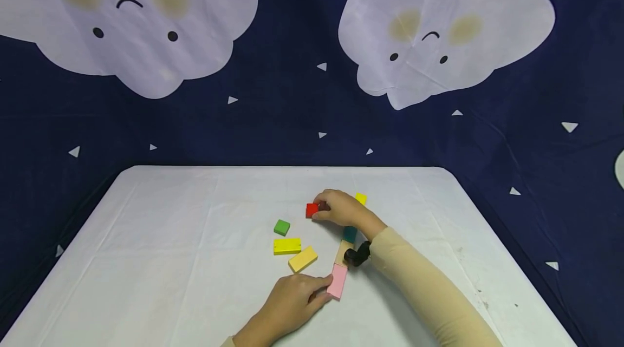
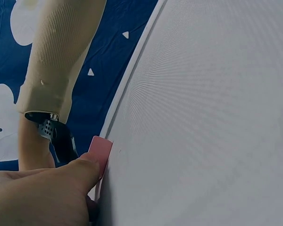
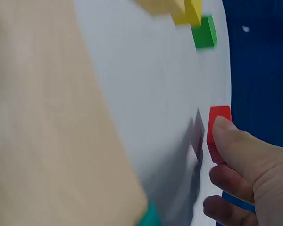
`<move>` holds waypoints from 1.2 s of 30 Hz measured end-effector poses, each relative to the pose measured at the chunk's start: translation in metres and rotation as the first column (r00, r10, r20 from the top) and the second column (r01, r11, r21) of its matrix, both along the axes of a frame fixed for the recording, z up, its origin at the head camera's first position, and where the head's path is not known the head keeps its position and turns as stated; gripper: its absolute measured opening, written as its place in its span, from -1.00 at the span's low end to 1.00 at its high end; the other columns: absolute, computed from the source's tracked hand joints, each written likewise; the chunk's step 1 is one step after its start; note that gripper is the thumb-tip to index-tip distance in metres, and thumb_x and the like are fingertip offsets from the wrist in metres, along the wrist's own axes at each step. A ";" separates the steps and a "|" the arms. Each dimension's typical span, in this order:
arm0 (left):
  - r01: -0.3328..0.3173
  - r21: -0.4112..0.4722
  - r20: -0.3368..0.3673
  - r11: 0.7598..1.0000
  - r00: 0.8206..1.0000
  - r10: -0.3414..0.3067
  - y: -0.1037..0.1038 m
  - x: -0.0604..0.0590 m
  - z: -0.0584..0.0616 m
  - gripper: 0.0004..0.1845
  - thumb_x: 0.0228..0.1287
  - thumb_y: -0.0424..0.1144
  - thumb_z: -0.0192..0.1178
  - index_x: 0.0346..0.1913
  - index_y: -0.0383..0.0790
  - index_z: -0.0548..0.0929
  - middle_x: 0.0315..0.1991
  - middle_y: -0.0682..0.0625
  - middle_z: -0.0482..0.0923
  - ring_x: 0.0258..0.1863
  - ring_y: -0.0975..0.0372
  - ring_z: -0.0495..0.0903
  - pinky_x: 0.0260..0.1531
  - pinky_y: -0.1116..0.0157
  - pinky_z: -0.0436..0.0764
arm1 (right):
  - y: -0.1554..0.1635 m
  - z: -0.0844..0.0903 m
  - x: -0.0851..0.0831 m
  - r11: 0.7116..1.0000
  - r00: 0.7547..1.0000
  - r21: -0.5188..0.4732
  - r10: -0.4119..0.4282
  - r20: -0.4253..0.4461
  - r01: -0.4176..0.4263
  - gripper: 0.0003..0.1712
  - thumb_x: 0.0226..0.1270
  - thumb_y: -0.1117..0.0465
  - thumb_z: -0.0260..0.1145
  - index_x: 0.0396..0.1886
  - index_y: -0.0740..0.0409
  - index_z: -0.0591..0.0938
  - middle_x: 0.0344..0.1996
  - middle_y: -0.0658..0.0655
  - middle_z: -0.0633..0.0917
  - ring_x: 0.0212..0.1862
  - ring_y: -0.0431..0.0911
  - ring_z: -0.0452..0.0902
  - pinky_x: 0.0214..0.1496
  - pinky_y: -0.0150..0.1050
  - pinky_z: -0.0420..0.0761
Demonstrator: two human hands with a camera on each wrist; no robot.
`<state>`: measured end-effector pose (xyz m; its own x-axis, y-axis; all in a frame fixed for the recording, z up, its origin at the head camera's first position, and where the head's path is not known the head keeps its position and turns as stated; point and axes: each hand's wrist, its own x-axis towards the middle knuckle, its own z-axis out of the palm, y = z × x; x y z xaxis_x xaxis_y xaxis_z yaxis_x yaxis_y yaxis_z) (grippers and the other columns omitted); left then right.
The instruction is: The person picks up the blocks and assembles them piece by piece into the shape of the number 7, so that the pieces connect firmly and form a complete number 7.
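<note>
My right hand (image 1: 341, 207) pinches a red block (image 3: 220, 127) between thumb and fingers; in the right wrist view it looks slightly raised over the white table, with a shadow beside it. Nearer the front, my left hand (image 1: 292, 298) holds a pink block (image 1: 337, 282) by its left side; the left wrist view shows a digit pressed along it. The pink block touches a beige block (image 1: 343, 252), beyond which lies a teal block (image 1: 349, 234). A yellow block (image 1: 361, 198) shows behind the right hand, which hides what lies between.
Left of the row lie a green block (image 1: 281, 227), a yellow block (image 1: 287, 246) and a pale yellow block (image 1: 303, 259). A white cloth covers the table (image 1: 146, 260). Behind its far edge hangs a dark blue curtain (image 1: 287, 119) with cloud prints.
</note>
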<state>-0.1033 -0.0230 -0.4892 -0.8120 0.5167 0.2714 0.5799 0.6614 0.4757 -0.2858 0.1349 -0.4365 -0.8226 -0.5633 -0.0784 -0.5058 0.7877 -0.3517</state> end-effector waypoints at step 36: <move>-0.015 0.006 -0.029 1.000 0.999 0.015 -0.001 0.002 -0.001 -0.62 0.29 0.09 0.12 0.08 0.07 0.64 -0.11 0.23 0.69 -0.20 0.48 0.63 -0.33 0.44 0.57 | 0.100 0.001 -0.047 0.927 0.925 -0.034 -0.369 0.088 0.373 -0.51 0.34 0.03 0.22 0.18 0.17 0.51 -0.04 0.17 0.61 -0.05 0.02 0.48 0.09 -0.04 0.46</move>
